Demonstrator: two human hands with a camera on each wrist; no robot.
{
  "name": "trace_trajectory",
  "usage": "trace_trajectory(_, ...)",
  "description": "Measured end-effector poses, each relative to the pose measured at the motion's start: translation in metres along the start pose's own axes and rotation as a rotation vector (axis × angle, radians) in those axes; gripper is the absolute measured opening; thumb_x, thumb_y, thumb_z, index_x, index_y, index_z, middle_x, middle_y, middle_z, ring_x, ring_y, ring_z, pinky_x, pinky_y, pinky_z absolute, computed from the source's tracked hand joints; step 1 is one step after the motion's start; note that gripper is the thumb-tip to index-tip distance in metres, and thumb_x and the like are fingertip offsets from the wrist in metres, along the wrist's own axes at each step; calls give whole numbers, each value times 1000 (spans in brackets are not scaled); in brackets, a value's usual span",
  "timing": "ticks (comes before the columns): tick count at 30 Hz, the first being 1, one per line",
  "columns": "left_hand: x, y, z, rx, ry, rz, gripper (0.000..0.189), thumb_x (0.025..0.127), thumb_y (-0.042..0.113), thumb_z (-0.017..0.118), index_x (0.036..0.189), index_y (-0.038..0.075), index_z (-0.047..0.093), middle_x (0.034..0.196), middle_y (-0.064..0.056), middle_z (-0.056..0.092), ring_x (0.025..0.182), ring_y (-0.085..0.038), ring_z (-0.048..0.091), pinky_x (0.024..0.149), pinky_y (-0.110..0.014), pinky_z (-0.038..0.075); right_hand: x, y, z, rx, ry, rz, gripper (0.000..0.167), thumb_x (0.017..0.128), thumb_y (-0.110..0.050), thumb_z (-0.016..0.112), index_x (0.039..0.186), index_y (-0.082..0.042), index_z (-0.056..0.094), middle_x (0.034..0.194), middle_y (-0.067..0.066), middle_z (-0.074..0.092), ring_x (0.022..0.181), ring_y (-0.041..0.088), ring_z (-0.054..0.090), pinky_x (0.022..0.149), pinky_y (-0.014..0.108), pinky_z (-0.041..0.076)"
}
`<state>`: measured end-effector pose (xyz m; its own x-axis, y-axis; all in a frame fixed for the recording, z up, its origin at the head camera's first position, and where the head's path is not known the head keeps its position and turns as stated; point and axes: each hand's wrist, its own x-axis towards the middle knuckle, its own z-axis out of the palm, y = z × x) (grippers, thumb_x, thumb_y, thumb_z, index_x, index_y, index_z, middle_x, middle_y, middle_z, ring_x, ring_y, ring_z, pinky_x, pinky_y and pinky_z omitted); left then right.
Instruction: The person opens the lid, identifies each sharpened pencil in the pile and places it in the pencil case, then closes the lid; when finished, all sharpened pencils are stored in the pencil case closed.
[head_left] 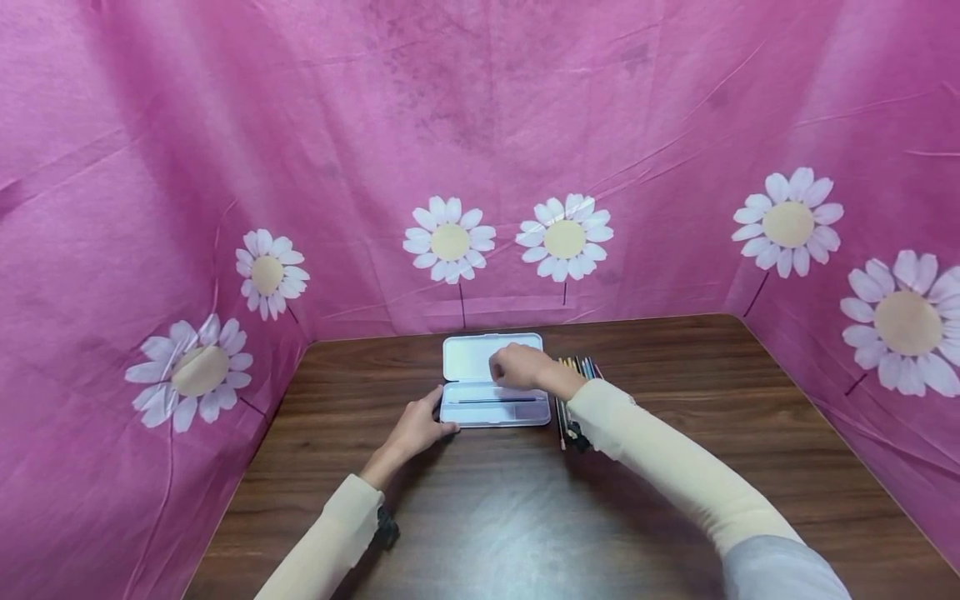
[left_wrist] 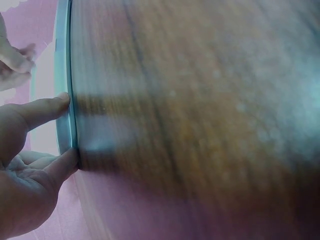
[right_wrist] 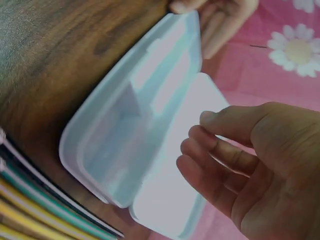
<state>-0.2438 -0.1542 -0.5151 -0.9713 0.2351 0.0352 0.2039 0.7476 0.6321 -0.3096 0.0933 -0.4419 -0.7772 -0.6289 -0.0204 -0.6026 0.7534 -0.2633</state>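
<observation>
A white pencil case (head_left: 495,413) lies opened out on the table, its lid (head_left: 465,357) laid back on the far side. My left hand (head_left: 414,429) holds the case at its left end, thumb at the near corner and fingers along the end. Over the case hovers my right hand (right_wrist: 280,160), its fingers loosely bent and nothing between them. A thin dark strip runs along the tray in the head view; whether it is a pencil I cannot tell. Several coloured pencils (right_wrist: 45,200) lie just right of the case, partly hidden by my right wrist in the head view.
The brown wooden table (head_left: 480,517) extends around the case. Pink cloth (head_left: 480,100) with white daisies hangs along its far side and both flanks. A dark wrist device (head_left: 577,437) on my right arm sits close to the pencils.
</observation>
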Motion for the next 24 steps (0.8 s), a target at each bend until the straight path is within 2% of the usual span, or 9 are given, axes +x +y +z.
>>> trace_trajectory(5,1,0,0,-1,-4,3,85,90,19,87,156,-12,43,156,-32,51,145,-41,54,121,-53,44,-21,14,-20,36,97,4,11,94,-6,69,85,-13,72,76,-3,66,70,11,55,68,31,51)
trace_trajectory(13,1,-1,-1,7,0,-1,86,90,19,87,156,-12,43,156,-32,50,145,-42,54,122,-53,43,-56,50,-35,108,189,129,11,91,-6,68,83,-11,72,74,-2,65,68,12,54,69,33,49)
trace_trajectory(18,1,-1,0,-2,-1,1,85,90,19,87,156,-12,43,157,-31,50,145,-42,53,122,-52,43,-76,73,-32,158,216,236,12,89,-4,65,85,-8,75,74,1,67,67,15,55,67,34,49)
trace_trajectory(24,1,0,-1,2,-7,7,85,90,19,87,155,-12,43,156,-32,50,145,-43,53,122,-53,43,-94,95,-17,189,201,369,11,86,-7,63,80,-10,71,71,1,67,62,14,59,65,34,50)
